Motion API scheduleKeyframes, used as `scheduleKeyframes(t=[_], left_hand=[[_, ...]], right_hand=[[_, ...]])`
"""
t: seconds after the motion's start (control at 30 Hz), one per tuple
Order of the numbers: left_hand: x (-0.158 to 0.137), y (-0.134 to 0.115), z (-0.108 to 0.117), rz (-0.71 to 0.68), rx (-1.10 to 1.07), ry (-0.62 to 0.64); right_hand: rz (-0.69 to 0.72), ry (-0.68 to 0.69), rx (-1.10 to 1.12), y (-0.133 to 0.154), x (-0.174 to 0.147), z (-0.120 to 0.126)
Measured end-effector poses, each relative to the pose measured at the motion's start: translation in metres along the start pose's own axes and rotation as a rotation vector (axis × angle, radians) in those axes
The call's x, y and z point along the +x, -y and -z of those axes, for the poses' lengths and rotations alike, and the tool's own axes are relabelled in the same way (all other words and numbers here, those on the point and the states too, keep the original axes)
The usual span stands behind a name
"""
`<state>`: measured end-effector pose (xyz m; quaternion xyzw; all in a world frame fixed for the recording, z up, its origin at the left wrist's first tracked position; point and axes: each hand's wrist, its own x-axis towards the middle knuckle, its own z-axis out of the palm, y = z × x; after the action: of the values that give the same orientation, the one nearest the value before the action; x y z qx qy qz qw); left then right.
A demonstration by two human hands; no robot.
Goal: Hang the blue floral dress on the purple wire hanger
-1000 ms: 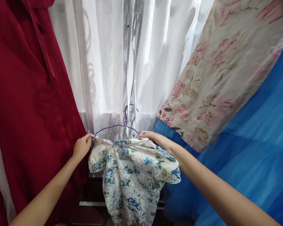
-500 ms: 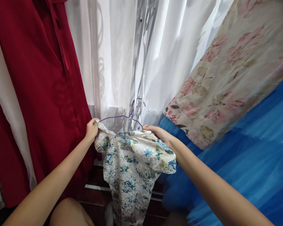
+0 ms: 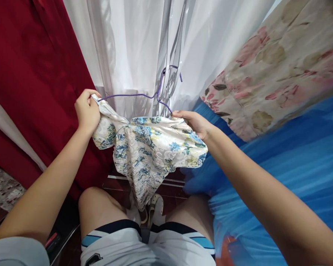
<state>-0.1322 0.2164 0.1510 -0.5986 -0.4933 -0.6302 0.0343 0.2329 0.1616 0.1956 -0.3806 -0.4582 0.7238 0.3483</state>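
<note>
L hand: The L hand (image 3: pixel 88 112) is pinching one shoulder edge of the short-sleeved floral garment (image 3: pixel 152 142), just beside one end of the purple wire hanger (image 3: pixel 157 94).
R hand: The R hand (image 3: pixel 195 123) is gripping the opp. neckline edge, thumb lying on top by the other hanger arm; some of its fingers are hiding behind the cloth.
Garment: Hanging btwn both hands, above the person's feet, its body narrowing below in folds; top or dress, can't tell.
Hanger: Both arms are reaching the neckline edges; the hook is standing up in front of the white curtain (image 3: pixel 133 44) & thin shiny ribbons (image 3: pixel 177 40); contact w/ ribbons, can't tell.
Step (judged): Hands are seemingly seating the garment's shoulders on the hanger, L side sitting higher in view than R.
Next move (judged): Prob. calling for an even hold on both edges, w/ the arms inside the neckline; a one-sided tug might be slipping a shoulder off.
Surround: Dark-red cloth (image 3: pixel 44 74) is hanging at L; pink-flowered fabric (image 3: pixel 252 88) & sheer blue fabric (image 3: pixel 280 159) are hanging at R.
</note>
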Motion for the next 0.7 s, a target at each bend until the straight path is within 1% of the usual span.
scheduleKeyframes(t=[0.07, 0.13, 0.2, 0.27, 0.3, 0.37, 0.47, 0.53, 0.57, 0.63, 0.7], left_hand=[[0.001, -0.004, 0.009, -0.014, 0.058, 0.049], [0.003, -0.004, 0.016, 0.004, 0.114, 0.148], [0.004, -0.003, 0.021, 0.027, 0.141, 0.236], [0.004, -0.001, 0.022, 0.034, 0.143, 0.276], [0.003, 0.001, 0.022, 0.041, 0.135, 0.281], [0.001, 0.005, 0.019, 0.081, 0.094, 0.279], [0.000, 0.010, 0.015, 0.178, -0.004, 0.246], [0.003, 0.005, 0.013, 0.173, -0.036, 0.184], [0.006, -0.001, 0.011, 0.146, -0.044, 0.143], [0.012, -0.021, 0.004, 0.081, -0.066, 0.080], [0.016, -0.050, -0.010, 0.022, -0.108, 0.094]], right_hand=[[-0.012, 0.038, 0.008, -0.003, 0.001, -0.001], [0.005, 0.092, 0.006, -0.004, 0.002, -0.001], [0.094, 0.128, -0.042, -0.004, 0.001, -0.002], [0.200, 0.116, -0.123, -0.001, -0.002, -0.003], [0.232, 0.102, -0.163, 0.000, -0.004, -0.004], [0.242, 0.084, -0.211, 0.005, -0.011, -0.007], [0.204, 0.055, -0.218, 0.012, -0.022, -0.011], [0.182, 0.027, -0.216, 0.015, -0.026, -0.013], [0.162, 0.026, -0.210, 0.017, -0.027, -0.013], [0.126, 0.048, -0.180, 0.018, -0.026, -0.014], [0.104, 0.085, -0.130, 0.016, -0.023, -0.015]])
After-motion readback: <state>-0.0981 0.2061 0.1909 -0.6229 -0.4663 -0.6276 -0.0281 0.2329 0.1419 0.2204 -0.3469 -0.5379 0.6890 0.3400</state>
